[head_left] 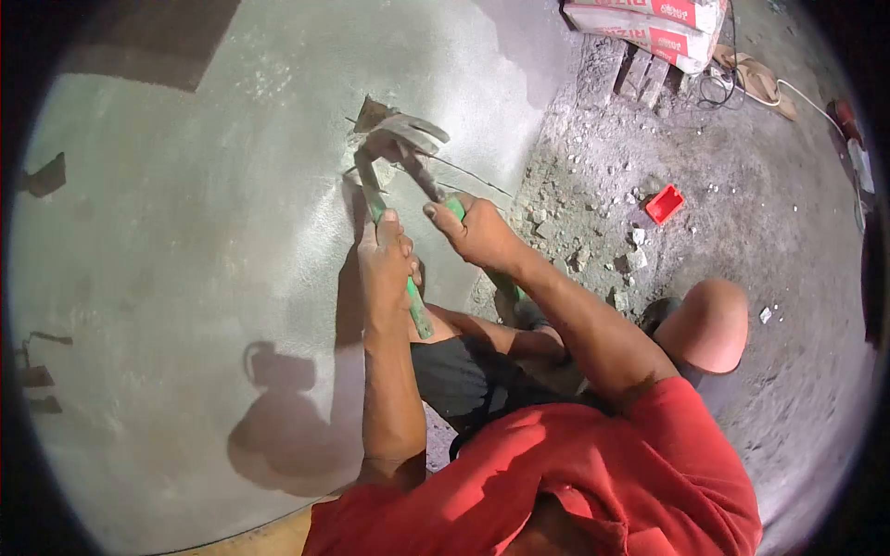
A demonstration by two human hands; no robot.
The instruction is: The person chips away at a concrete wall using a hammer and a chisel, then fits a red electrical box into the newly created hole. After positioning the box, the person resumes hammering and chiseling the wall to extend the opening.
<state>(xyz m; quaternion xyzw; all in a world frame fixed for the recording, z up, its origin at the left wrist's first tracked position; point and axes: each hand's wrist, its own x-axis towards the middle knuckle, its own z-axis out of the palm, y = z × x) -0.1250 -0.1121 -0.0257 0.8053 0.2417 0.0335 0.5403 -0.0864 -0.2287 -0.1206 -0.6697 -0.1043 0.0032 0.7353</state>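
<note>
My left hand (389, 264) is closed round a green-handled metal tool (419, 310), whose shaft rises to a break in the grey wall. My right hand (482, 232) grips a second green-handled tool, its dark shaft (422, 174) slanting up to the left. A forked, claw-like metal head (413, 132) lies where the two tools overlap; which shaft bears it is hard to tell. Just above is the rough brown hole (371, 114) in the smooth wall (185, 232). A thin dark rod or crack (473, 173) runs right from there.
Rubble (579, 250) is strewn along the wall's foot. A small red box (664, 205) sits on the floor (788, 250). Printed sacks (658, 28) rest on wooden slats (642, 76) at the top right, with a cable (797, 91) beside them. My bent knee (709, 324) is at the right.
</note>
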